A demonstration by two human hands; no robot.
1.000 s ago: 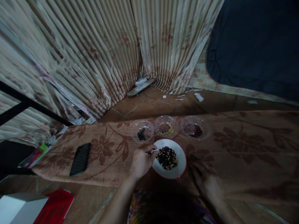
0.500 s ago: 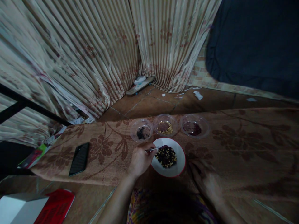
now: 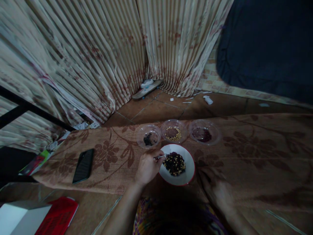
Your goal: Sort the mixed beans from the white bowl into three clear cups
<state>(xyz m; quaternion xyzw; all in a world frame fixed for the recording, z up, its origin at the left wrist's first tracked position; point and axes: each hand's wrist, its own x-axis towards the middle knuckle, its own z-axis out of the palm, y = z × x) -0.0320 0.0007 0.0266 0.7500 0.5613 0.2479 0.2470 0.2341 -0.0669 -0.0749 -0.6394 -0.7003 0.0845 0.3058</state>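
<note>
My left hand [image 3: 148, 167] is closed around a pair of metal tweezers [image 3: 160, 157], whose tips reach over the left rim of a white bowl with a red edge [image 3: 189, 168]. Inside the bowl lies a pile of mixed dark and yellow beans [image 3: 174, 164]. My right hand [image 3: 217, 189] rests on the cloth just right of the bowl, thumb and fingers apart, holding nothing visible; shadow dims it. Behind the bowl stand three clear plastic bowls: one with black beans [image 3: 147, 139], one with yellow beans [image 3: 174, 133], one with dark red beans [image 3: 204, 134].
A brown flowered cloth [image 3: 254, 156] covers the low table. A black phone [image 3: 83, 165] lies at its left. A white box [image 3: 22, 218] and a red packet [image 3: 57, 215] are on the floor at lower left. Striped curtains [image 3: 97, 49] hang behind.
The view has shifted very slightly. Both hands stay in nearly the same places, and the tweezers remain at the bowl's left side.
</note>
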